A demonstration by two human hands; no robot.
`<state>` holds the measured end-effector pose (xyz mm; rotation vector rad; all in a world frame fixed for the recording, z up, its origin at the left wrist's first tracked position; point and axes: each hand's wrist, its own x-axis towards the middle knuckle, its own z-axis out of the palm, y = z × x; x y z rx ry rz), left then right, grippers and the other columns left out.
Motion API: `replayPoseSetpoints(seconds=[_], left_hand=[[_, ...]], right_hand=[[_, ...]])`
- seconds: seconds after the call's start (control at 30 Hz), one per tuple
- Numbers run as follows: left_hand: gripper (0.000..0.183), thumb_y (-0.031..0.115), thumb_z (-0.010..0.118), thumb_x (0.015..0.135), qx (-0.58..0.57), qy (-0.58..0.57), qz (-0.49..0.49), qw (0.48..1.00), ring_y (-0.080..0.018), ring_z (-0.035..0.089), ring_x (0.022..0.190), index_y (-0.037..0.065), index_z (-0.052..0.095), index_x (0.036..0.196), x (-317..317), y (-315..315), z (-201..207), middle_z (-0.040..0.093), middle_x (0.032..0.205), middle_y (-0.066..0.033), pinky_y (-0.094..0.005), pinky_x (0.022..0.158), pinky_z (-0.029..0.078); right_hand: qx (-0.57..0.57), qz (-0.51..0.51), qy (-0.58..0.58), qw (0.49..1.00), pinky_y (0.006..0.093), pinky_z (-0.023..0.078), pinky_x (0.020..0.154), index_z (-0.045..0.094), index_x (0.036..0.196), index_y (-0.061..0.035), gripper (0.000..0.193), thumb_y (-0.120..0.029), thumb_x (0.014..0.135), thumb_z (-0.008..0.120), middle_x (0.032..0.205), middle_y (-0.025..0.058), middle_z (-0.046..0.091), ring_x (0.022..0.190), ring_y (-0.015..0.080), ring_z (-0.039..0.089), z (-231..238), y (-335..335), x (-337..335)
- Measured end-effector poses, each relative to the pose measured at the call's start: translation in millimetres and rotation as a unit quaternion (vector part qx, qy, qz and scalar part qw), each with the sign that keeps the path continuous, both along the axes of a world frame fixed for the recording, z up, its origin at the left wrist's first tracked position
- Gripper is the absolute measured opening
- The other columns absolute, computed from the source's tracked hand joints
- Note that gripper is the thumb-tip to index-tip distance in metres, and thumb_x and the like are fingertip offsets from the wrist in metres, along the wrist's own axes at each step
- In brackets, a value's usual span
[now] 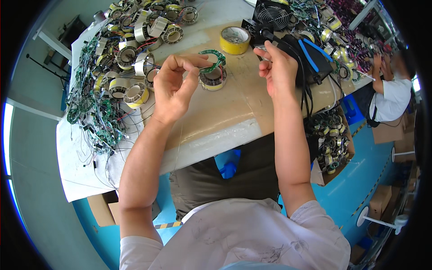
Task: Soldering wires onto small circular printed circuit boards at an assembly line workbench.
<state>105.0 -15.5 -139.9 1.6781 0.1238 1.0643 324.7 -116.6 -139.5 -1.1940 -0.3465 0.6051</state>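
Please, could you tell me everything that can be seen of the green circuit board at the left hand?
The green circuit board is thin, flat-looking and curved like a ring, with small pale spots; its material looks hard. The left hand pinches its left side with thumb and fingers, hiding part of it. In the picture it overlaps the round coil on the table; whether they touch is unclear.

the ring [222, 58] is green. the tape roll [235, 47] is yellow. the tool handles [308, 56] are blue. the table cover [243, 90] is brown. the floor [365, 166] is bright blue, with a yellow and black striped line [168, 225].
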Motion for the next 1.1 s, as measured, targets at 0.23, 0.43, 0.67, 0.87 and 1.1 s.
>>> replayPoseSetpoints(seconds=[0.23, 0.43, 0.67, 0.87, 1.1], left_hand=[[0.007, -0.005, 0.054, 0.092, -0.004, 0.002, -0.002, 1.0, -0.03, 0.059, 0.121, 0.002, 0.051, 0.095, 1, 1, 1, 0.069, 0.112, -0.0191, -0.0424, 0.105, 0.043], [0.008, -0.006, 0.052, 0.091, 0.009, 0.008, 0.002, 1.0, -0.0314, 0.058, 0.123, 0.001, 0.051, 0.094, -2, 5, 0, 0.069, 0.112, -0.0202, -0.0432, 0.106, 0.043], [0.007, -0.006, 0.052, 0.09, 0.022, 0.011, -0.01, 1.0, -0.032, 0.057, 0.123, 0.001, 0.051, 0.092, -1, 4, 3, 0.068, 0.113, -0.0207, -0.0437, 0.107, 0.042], [0.007, -0.005, 0.051, 0.089, 0.029, 0.01, -0.003, 1.0, -0.0323, 0.057, 0.123, 0.001, 0.051, 0.091, -2, 6, 1, 0.069, 0.112, -0.0206, -0.0439, 0.107, 0.041], [0.008, -0.006, 0.049, 0.089, 0.038, 0.008, -0.01, 0.999, -0.0327, 0.057, 0.124, 0.001, 0.051, 0.091, -3, 9, 1, 0.069, 0.112, -0.0212, -0.0443, 0.108, 0.041]], right_hand=[[0.049, -0.069, 0.023, 0.996, 0.0269, 0.052, 0.045, 0.062, 0.105, 0.0011, 0.025, -0.023, 0.098, 0.064, 0.091, 0.013, 0.073, 0.05, 0.0124, 0.058, -1, 12, 25], [-0.033, -0.146, -0.186, 0.971, 0.0288, 0.053, 0.043, 0.06, 0.1, 0.0079, 0.039, -0.031, 0.102, 0.056, 0.085, 0.0141, 0.073, 0.046, 0.0163, 0.061, 1, 8, 25], [0.234, -0.183, -0.24, 0.924, 0.0253, 0.045, 0.038, 0.044, 0.12, -0.0013, 0.03, -0.029, 0.108, 0.038, 0.09, 0.0228, 0.07, 0.042, 0.0145, 0.055, -7, -33, -18], [0.281, -0.065, -0.236, 0.928, 0.0268, 0.043, 0.037, 0.052, 0.119, 0.0016, 0.028, -0.023, 0.105, 0.051, 0.075, 0.0108, 0.064, 0.044, 0.0102, 0.048, -38, -45, -61], [0.252, -0.03, -0.24, 0.937, 0.0261, 0.041, 0.037, 0.058, 0.111, 0.0031, 0.028, -0.023, 0.106, 0.047, 0.06, 0.0061, 0.054, 0.041, 0.0094, 0.044, -39, -51, -62]])
